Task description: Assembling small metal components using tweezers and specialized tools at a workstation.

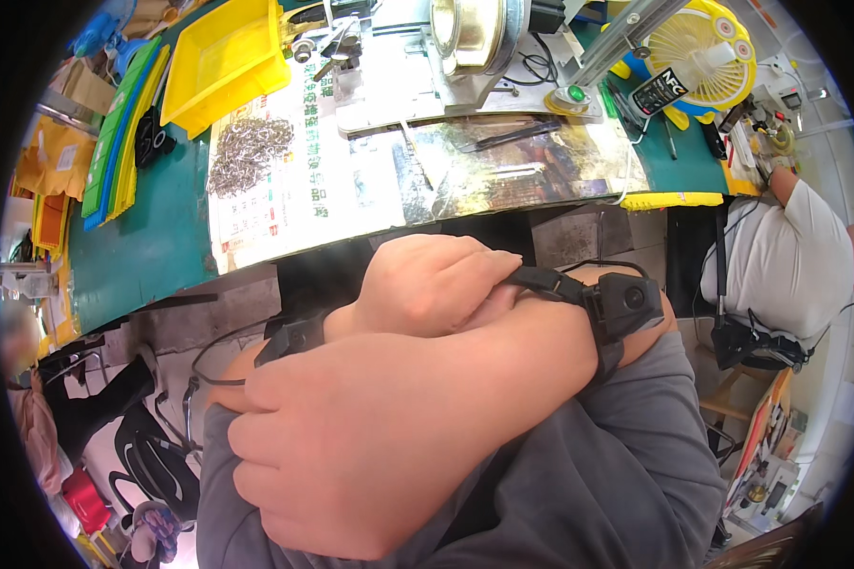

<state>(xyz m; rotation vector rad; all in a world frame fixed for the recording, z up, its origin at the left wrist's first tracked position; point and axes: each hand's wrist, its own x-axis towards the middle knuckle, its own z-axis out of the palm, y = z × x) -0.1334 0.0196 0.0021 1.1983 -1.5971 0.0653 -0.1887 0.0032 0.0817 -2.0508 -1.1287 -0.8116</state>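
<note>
My forearms are crossed in front of my body, below the near edge of the bench. My right hand (351,446) is the closer one, reaching to the left with its fingers curled under; its fingertips and anything inside them are hidden. Behind it, my left hand (432,284) lies closed over my right forearm, its fingers together beside the black strap there. A small black camera (628,299) is strapped on the right arm, and another black camera (294,337) on the left. Beyond my hands, a pile of small metal parts (249,154) rests on printed paper (304,204).
The green bench (128,270) carries a yellow bin (223,71), a machine with a metal cylinder (470,38), tweezers (512,136), a dark bottle (657,92) and a yellow fan (707,57). Another person (778,261) sits at right, and one (33,408) is at far left.
</note>
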